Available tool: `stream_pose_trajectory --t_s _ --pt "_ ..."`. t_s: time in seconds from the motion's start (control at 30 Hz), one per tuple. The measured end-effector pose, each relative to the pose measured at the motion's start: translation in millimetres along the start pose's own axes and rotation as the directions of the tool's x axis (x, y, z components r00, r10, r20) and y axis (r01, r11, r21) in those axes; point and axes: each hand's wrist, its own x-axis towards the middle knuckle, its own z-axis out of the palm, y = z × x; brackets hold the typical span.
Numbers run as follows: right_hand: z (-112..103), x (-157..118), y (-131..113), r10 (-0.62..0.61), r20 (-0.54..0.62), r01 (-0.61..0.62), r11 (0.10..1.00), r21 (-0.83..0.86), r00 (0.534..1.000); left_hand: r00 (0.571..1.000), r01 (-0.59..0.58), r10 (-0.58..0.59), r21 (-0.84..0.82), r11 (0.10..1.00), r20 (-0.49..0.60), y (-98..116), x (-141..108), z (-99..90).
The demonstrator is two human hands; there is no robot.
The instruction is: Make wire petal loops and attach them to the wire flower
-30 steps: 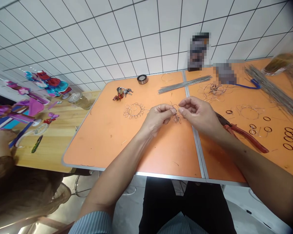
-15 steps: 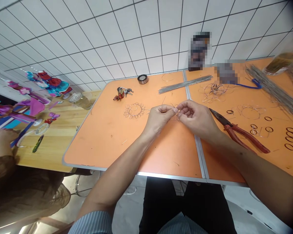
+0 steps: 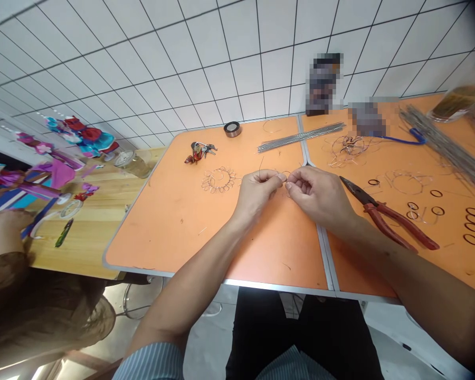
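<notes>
Over the orange table (image 3: pixel 174 221), my left hand (image 3: pixel 257 196) pinches a thin wire (image 3: pixel 262 162), one end of which sticks up above the fingers. Close beside it, my right hand (image 3: pixel 319 192) is closed in a pinch at the same wire, fingertips nearly meeting the left ones. Most of the wire's shape is hidden by the fingers. A flower-shaped ring of looped wire (image 3: pixel 218 180) lies to the left of my hands. Just right of my right hand rest pliers (image 3: pixel 388 216) with red handles, jaws toward the hand.
Keys (image 3: pixel 201 151), a tape roll (image 3: pixel 232 129) and a bundle of straight wires (image 3: pixel 301 138) lie toward the wall. Tangled wire (image 3: pixel 348 148) and several small dark rings (image 3: pixel 474 226) are on the right. At far left, another person's arm (image 3: pixel 8 232) is beside colourful ribbon figures (image 3: pixel 81 136).
My fingertips have drawn slightly apart, and my right hand has shifted a little down. The wire end above my left hand has tilted a little left.
</notes>
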Motion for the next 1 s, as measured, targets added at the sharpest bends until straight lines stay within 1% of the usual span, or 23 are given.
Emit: stream_pose_trajectory --t_s 0.2,0.33,0.4,0.53,0.63,0.7,0.77,0.8,0.87,0.93,1.0 --pt "2.9 -2.8 3.3 -0.094 -0.003 0.093 0.994 -0.049 0.996 0.996 0.082 -0.083 -0.068 0.994 -0.02 3.2 2.2 0.5" --pt "2.8 -5.4 5.1 -0.203 0.005 0.201 0.966 -0.166 0.979 0.992 0.123 -0.126 -0.096 0.988 -0.027 2.0 6.9 -4.1" --pt "2.1 -6.1 6.2 -0.242 0.022 0.241 0.947 -0.212 0.97 0.988 0.152 -0.153 -0.104 0.983 -0.01 2.7 8.2 -6.3" --pt "-0.7 -5.8 7.9 -0.261 0.026 0.259 0.935 -0.242 0.965 0.983 0.182 -0.18 -0.11 0.977 0.031 4.8 9.3 -9.1" --pt "-2.8 -4.9 7.2 -0.296 0.045 0.295 0.906 -0.304 0.954 0.982 0.186 -0.183 -0.086 0.979 0.039 3.7 10.4 -10.5" --pt "-4.4 -4.2 5.2 -0.296 0.06 0.3 0.905 -0.303 0.953 0.983 0.182 -0.179 -0.071 0.981 0.038 2.4 11.3 -11.3" --pt "-7.1 -2.7 2.4 -0.253 0.06 0.259 0.938 -0.229 0.966 0.986 0.166 -0.165 -0.053 0.985 0.033 2.0 11.9 -12.5" --pt "-9.1 -1.4 0.9 -0.205 0.059 0.212 0.963 -0.164 0.977 0.988 0.154 -0.153 -0.038 0.987 0.027 2.5 12.2 -13.4" --pt "-14.7 2.2 -1.6 -0.058 0.077 0.058 0.998 0.011 0.995 0.995 0.102 -0.102 -0.006 0.995 0.002 5.0 12.9 -16.4" --pt "-21.7 6.5 -3.4 0.097 0.121 -0.119 0.975 0.188 0.988 0.999 0.016 -0.015 0.025 1.0 -0.031 9.0 13.5 -20.1" --pt "-28.5 10.4 -4.8 0.185 0.166 -0.229 0.924 0.305 0.969 0.997 -0.069 0.071 0.056 0.996 -0.042 13.0 13.5 -23.2"
